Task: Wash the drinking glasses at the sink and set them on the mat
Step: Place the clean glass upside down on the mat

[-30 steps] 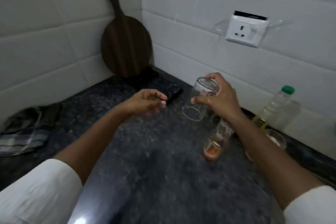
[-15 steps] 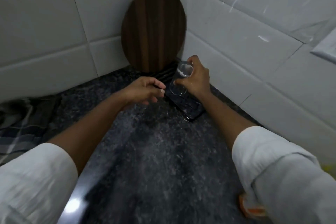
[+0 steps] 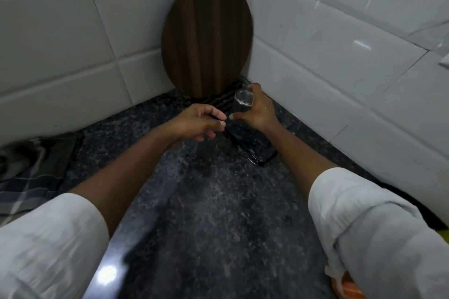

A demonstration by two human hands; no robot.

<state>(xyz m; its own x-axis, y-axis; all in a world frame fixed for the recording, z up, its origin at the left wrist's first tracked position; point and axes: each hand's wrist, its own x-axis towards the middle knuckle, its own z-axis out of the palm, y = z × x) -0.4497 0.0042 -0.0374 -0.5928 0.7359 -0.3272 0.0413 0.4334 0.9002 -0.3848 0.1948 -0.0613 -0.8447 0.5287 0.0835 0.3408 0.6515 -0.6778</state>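
A clear drinking glass (image 3: 243,102) stands upside down on the black ribbed mat (image 3: 255,148) in the counter's corner. My right hand (image 3: 260,111) grips the glass from the right side, fingers curled round it. My left hand (image 3: 199,124) hovers just left of the mat with its fingers loosely curled and nothing in it. Whether the glass rim fully touches the mat is hidden by my fingers.
A dark wooden paddle board (image 3: 206,39) leans in the tiled corner behind the mat. A checked cloth (image 3: 31,172) lies at the far left on the speckled dark counter (image 3: 206,213). An orange-bottomed glass (image 3: 347,289) shows at the bottom right under my sleeve.
My right hand carried the glass from the right part of the counter into the corner and lowered it onto the mat. The view swung left; the left hand stayed close by.
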